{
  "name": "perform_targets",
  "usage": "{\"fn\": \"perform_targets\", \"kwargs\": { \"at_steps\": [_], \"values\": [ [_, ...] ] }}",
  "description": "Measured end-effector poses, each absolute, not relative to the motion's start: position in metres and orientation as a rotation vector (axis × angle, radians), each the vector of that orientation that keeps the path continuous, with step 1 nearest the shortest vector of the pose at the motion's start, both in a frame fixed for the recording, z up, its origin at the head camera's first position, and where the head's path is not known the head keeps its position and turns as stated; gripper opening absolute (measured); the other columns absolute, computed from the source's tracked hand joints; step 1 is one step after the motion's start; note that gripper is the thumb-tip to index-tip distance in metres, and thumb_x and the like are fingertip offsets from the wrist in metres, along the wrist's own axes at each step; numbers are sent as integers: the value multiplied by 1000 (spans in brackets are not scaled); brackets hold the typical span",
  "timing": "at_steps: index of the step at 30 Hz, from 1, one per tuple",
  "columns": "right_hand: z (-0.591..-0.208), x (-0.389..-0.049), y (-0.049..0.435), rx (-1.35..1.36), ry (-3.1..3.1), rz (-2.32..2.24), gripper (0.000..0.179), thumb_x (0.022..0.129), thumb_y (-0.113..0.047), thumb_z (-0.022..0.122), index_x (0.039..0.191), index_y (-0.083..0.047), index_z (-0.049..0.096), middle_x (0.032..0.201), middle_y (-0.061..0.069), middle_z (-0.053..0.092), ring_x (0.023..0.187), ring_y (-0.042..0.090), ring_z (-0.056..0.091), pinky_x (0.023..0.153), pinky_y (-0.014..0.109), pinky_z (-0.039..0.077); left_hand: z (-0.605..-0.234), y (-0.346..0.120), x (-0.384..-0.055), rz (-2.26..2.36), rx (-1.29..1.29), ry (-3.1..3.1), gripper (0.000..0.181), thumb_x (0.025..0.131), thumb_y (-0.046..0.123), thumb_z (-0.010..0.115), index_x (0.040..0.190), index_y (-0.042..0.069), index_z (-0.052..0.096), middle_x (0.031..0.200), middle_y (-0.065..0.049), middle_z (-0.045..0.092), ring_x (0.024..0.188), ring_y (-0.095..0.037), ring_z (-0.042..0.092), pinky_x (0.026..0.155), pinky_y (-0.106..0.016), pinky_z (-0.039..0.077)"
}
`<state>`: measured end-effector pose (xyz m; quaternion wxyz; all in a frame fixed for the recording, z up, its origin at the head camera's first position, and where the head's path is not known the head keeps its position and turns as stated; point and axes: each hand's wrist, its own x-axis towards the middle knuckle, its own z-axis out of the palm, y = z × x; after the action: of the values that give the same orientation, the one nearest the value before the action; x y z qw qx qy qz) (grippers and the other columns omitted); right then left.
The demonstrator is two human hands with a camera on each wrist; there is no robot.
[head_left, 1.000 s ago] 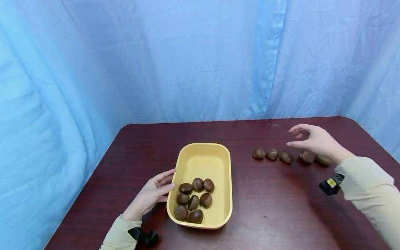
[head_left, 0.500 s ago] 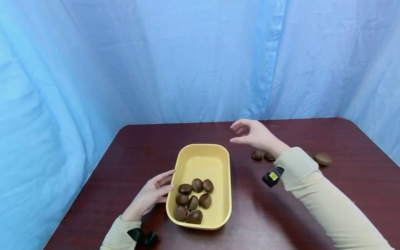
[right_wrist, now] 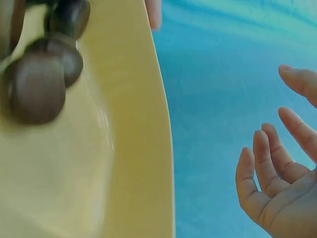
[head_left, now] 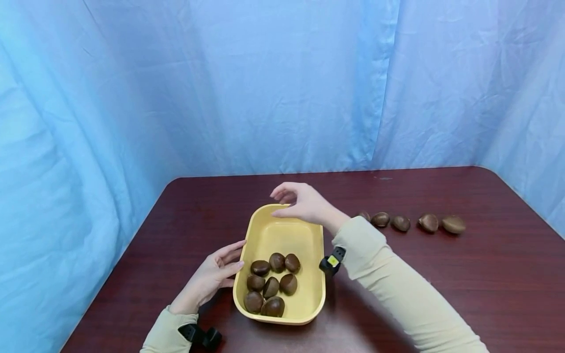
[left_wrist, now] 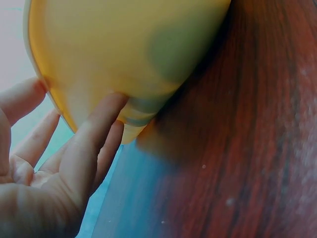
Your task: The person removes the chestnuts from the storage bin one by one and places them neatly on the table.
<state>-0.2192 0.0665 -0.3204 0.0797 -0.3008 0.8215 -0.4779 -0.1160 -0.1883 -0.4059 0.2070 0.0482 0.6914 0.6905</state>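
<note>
A yellow rectangular tub (head_left: 318, 240) stands on the table with several brown chestnuts (head_left: 270, 287) gathered toward its near left part. My left hand (head_left: 214, 274) rests its fingertips against the tub's left side; in the left wrist view its extended fingers (left_wrist: 96, 124) touch the outer wall. Over the far end of the tub hovers my right hand (head_left: 304, 203), fingers loosely bent and thumb apart. Nothing lies between them, as the right wrist view of that hand (right_wrist: 285, 183) also shows. On the right of the table, several more chestnuts (head_left: 401, 223) lie in a row.
A dark red-brown wooden table (head_left: 212, 206) carries everything. Blue curtain cloth (head_left: 282, 88) hangs behind it and along both sides. The right sleeve (head_left: 388, 279) reaches over the table's right half, its cuff partly covering the leftmost chestnut of the row.
My right hand has swept left from above the chestnut row to over the tub's far end, empty throughout. The left hand, tub and chestnuts have stayed in place.
</note>
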Motion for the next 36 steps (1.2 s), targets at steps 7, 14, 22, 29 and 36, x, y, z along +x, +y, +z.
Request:
{"fn": "perform_targets", "kwargs": {
  "at_steps": [7, 14, 22, 29, 36],
  "values": [
    [-333, -211, 41, -926, 2348, -1391, 37, 82, -18, 74, 114, -4, 61, 115, 17, 61, 106, 30, 59, 85, 30, 52, -406, -189, -116, 1912, 131, 1930, 63, 96, 14, 55, 149, 3, 24, 149, -28, 28, 111, -22, 60, 80, -39, 56],
    [-352, -208, 34, -880, 2291, -1268, 43, 81, -22, 74, 118, -8, 60, 117, 11, 61, 107, 26, 58, 89, 31, 49, -406, -189, -115, 1916, 142, 1925, 64, 96, 14, 56, 149, 3, 23, 149, -29, 28, 110, -23, 60, 80, -39, 56],
    [-366, -207, 32, -861, 2268, -1099, 50, 80, -23, 76, 124, -8, 57, 122, 13, 60, 110, 28, 58, 89, 30, 49, -407, -188, -116, 1933, 161, 1906, 63, 96, 10, 54, 149, 2, 23, 149, -29, 27, 111, -22, 59, 79, -40, 56],
    [-371, -205, 30, -868, 2300, -994, 49, 76, -23, 80, 119, -10, 60, 116, 10, 62, 104, 23, 62, 89, 30, 48, -409, -188, -117, 1942, 167, 1894, 63, 95, 10, 54, 149, 1, 22, 148, -30, 27, 111, -23, 59, 80, -41, 55],
    [-377, -205, 30, -832, 2294, -901, 50, 73, -23, 83, 116, -12, 62, 115, 10, 61, 104, 23, 60, 90, 32, 47, -408, -188, -116, 1930, 170, 1908, 63, 96, 11, 55, 149, 1, 22, 148, -31, 27, 110, -24, 60, 81, -41, 55]
  ]
}}
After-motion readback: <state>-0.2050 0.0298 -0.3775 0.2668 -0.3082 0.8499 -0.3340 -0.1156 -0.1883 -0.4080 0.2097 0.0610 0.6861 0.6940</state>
